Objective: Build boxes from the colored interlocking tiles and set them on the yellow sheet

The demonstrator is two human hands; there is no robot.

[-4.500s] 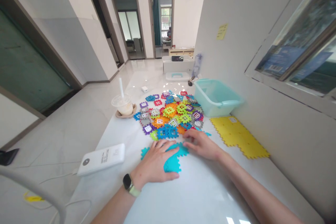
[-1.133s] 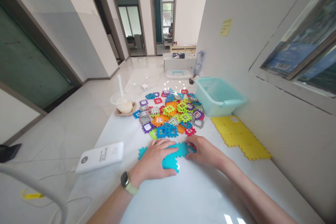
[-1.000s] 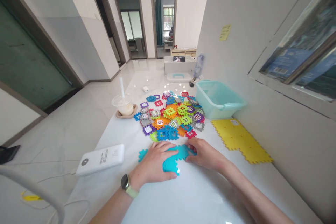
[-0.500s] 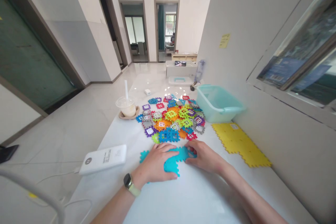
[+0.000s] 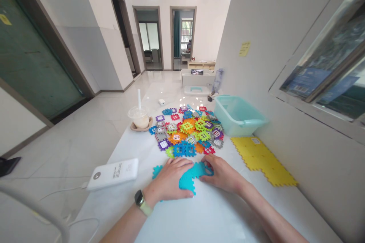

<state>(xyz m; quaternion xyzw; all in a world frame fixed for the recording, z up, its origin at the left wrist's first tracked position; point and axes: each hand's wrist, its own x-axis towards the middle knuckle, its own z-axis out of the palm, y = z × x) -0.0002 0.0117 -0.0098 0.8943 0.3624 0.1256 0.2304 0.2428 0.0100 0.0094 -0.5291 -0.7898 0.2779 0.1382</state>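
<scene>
Turquoise interlocking tiles (image 5: pixel 186 182) lie joined on the white surface (image 5: pixel 205 216); the left grip (image 5: pixel 171 177) presses open and flat, the right grip (image 5: pixel 222 174) curls against them, hold unclear. Uneven pressure could split a joint.

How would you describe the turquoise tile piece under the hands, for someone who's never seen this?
On the white table, find the heap of multicoloured interlocking plastic tiles. Just in front of it lies a joined turquoise tile piece, with the left hand and right hand on it. It is the only piece both hands touch.
</scene>
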